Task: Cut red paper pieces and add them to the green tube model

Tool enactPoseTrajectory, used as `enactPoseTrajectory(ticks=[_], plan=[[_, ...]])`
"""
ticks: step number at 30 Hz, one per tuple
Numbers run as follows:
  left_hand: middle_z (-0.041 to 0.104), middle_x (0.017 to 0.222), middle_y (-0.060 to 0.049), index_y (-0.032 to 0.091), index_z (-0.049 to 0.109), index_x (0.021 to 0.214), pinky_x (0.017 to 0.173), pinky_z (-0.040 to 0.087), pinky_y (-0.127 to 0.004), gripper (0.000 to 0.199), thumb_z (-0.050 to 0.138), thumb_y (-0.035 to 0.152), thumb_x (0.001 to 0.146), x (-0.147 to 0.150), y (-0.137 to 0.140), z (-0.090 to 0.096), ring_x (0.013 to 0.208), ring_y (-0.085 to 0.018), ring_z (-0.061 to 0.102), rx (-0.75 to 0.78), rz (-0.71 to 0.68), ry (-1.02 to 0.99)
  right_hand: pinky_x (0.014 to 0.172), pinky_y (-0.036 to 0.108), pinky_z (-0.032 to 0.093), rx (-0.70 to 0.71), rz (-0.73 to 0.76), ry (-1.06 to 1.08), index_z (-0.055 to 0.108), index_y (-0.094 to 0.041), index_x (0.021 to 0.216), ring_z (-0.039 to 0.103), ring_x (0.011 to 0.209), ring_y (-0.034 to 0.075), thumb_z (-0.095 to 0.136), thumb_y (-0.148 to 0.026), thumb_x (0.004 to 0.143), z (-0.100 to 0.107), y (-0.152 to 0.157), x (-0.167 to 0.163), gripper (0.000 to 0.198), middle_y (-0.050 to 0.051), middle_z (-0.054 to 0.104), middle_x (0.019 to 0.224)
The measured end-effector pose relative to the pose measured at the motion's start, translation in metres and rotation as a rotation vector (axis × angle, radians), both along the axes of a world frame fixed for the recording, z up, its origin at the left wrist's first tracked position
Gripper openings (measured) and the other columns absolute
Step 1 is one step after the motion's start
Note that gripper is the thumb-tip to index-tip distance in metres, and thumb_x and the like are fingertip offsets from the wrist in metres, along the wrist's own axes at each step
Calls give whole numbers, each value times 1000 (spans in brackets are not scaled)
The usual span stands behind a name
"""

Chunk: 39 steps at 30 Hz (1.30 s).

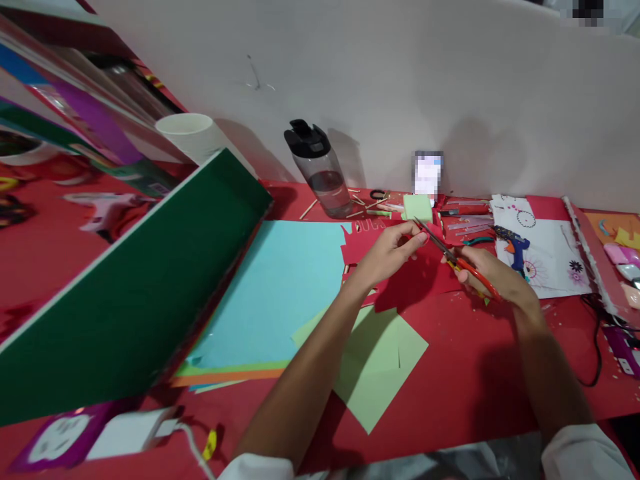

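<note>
The right hand (493, 270) had its fingers closed around the orange-red handles of a pair of scissors (453, 258), the blades angled up and leftward to the other hand. That grip probably left the thumb free to work the handles.

The left hand (393, 247) stood at the blade tips, its thumb and forefinger drawn nearly together. They seemed to pinch a bit of red paper, perhaps to steady it against the blades, but red lay against red and I cannot tell for certain.

Beneath both hands, on the red counter (450, 393), spread a red paper sheet (359, 248) with letter-like shapes cut through it. It overlapped the right edge of a light blue sheet (280, 287), with green and orange sheets showing under the blue one's near edge, likely stacked to keep the colours together. Pale green papers (413, 347) lay partly under the left forearm, within easy reach.

A water bottle (323, 173) stood upright near the wall, presumably out of the way of the elbows. A blue glue gun (520, 253) rested on a white patterned sheet (557, 267) beyond the right hand, maybe to spare the surface from drips.
</note>
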<state>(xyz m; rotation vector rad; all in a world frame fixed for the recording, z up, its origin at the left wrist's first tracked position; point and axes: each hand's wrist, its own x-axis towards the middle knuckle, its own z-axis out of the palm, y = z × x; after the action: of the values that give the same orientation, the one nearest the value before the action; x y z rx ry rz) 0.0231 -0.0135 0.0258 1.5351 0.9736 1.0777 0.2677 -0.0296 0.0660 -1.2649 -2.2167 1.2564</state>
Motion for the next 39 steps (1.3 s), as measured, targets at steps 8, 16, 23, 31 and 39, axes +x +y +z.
enactPoseTrajectory(ticks=[8,16,23,31,39], plan=[[64,82,0,21,60,85,65,53,-28,21,73,36,92,3,1,-3,66,-12,61,-14,123,-86,51,27,43,-66,17,2,62,-20,121,52,54,15,62,-67,97,-7,3,9,52,-3,55,71],[70,86,-1,22,65,98,60,51,-26,13,68,34,96,8,2,-6,59,-10,60,42,240,-151,47,26,41,-65,10,17,59,-24,117,51,53,15,58,-68,99,-8,2,13,48,-4,51,71],[69,84,0,22,68,109,63,53,-28,15,67,31,97,11,0,-6,59,-11,61,33,278,-171,42,25,45,-164,5,32,58,-25,116,52,48,14,57,-73,98,-7,0,19,51,-5,51,69],[72,87,-2,21,73,114,66,55,-28,24,71,34,94,11,2,-14,62,-11,62,-73,217,-177,44,25,46,-204,52,18,60,-24,122,54,51,13,60,-69,98,4,3,31,51,-4,55,74],[74,88,-3,22,77,112,65,54,-27,25,75,38,93,15,3,-20,68,-13,63,-80,138,-158,42,24,45,-349,-37,-15,65,-25,114,53,52,13,61,-68,96,9,-4,49,46,-1,58,78]])
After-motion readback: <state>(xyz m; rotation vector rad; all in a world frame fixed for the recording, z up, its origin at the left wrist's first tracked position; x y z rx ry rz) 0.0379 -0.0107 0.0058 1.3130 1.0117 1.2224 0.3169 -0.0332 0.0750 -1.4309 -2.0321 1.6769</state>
